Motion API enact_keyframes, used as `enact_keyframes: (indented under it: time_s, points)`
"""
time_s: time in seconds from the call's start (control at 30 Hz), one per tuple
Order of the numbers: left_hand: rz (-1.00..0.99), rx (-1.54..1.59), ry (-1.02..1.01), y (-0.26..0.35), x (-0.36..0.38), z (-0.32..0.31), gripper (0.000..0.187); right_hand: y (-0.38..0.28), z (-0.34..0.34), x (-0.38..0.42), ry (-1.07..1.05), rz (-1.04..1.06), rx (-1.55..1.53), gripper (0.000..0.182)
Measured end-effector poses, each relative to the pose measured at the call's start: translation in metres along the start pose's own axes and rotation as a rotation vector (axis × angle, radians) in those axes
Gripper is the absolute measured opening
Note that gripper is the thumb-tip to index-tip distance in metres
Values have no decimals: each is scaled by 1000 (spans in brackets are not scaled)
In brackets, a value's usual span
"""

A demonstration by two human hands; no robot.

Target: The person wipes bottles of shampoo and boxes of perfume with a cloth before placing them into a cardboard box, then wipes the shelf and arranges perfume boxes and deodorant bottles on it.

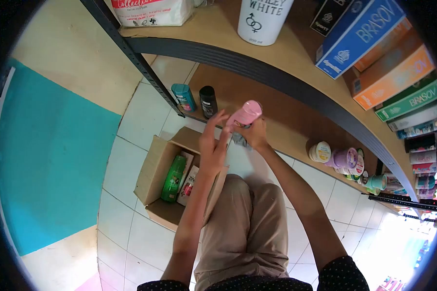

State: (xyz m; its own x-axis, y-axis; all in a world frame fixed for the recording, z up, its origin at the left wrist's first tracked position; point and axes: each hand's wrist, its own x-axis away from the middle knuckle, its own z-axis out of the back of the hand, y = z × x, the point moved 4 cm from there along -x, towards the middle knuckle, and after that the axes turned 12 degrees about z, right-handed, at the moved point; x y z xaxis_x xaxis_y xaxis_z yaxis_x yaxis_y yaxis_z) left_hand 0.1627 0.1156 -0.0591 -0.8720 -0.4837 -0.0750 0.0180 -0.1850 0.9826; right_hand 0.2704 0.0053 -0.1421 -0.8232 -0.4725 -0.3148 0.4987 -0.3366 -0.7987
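Observation:
A pink bottle (pixel 246 113) is tilted in front of the lower shelf, with my right hand (pixel 256 134) closed round it. Beneath that hand shows a small grey cloth-like piece (pixel 241 140). My left hand (pixel 212 148) is at the bottle's lower left end, its fingers stretched and apart, the fingertips right at the bottle. Just beyond my left hand, a black bottle (pixel 208 102) and a teal bottle (pixel 183 97) stand on the lower shelf. An open cardboard box (pixel 155 169) sits below my left forearm, holding a green bottle (pixel 174 178) and a white-and-pink pack (pixel 187 185).
The upper shelf (pixel 211 41) overhangs the lower shelf (pixel 277 102). It carries a white container (pixel 263 22), a cotton pack (pixel 150 12) and a blue box (pixel 359 36). Several tubs (pixel 320 152) stand at the lower right. A black post (pixel 153 72) rises at the left.

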Motion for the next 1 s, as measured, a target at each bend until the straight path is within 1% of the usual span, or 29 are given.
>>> enact_keyframes:
  time_s: [0.03, 0.07, 0.1, 0.13, 0.2, 0.23, 0.3, 0.4, 0.47, 0.53, 0.57, 0.6, 0.63, 0.7, 0.77, 0.9, 0.97, 1.0]
  points:
    - [-10, 23, 63, -5, 7, 9, 33, 2, -6, -8, 9, 0, 25, 42]
    - [1, -59, 107, -8, 18, 19, 33, 5, -12, -13, -48, -29, 66, 38]
    - [13, -141, 151, -12, 30, 29, 34, 11, -18, -18, -52, -29, 62, 38]
    - [19, -145, 153, -16, 42, 37, 34, 18, -25, -22, -79, -59, 79, 39]
    - [145, -176, 220, -30, 65, 54, 34, 29, -35, -26, -114, -95, 93, 39]
    - [152, -179, 221, -34, 75, 59, 34, 31, -38, -27, -111, -121, 136, 39]
    - [358, -140, 262, -48, 93, 72, 34, 34, -41, -27, -112, -152, 177, 38]
    - [348, -236, 262, -64, 107, 80, 35, 36, -44, -25, -141, -131, 222, 39]
    - [359, -242, 257, -73, 110, 81, 35, 35, -44, -23, -74, -84, 165, 40]
    - [369, -248, 249, -71, 109, 80, 35, 36, -44, -24, -77, -76, 169, 42]
    - [424, -281, 240, -71, 109, 79, 35, 35, -43, -23, -77, -67, 173, 44]
    - [478, -313, 232, -71, 108, 77, 35, 36, -42, -22, -78, -69, 176, 44]
    - [478, -313, 231, -75, 108, 78, 35, 37, -43, -21, -111, -80, 141, 46]
    - [402, -509, 149, -87, 111, 77, 37, 43, -46, -17, -142, -94, 103, 47]
    - [403, -507, 148, -92, 115, 79, 35, 60, -51, -11, -209, -124, 110, 51]
    - [434, -518, 141, -102, 122, 82, 35, 40, -27, -1, -200, -160, 79, 50]
    - [464, -509, 128, -102, 125, 83, 37, 16, 3, 11, 1, -249, -80, 42]
    - [495, -503, 117, -104, 125, 85, 39, -2, 20, 18, 26, -180, -236, 39]
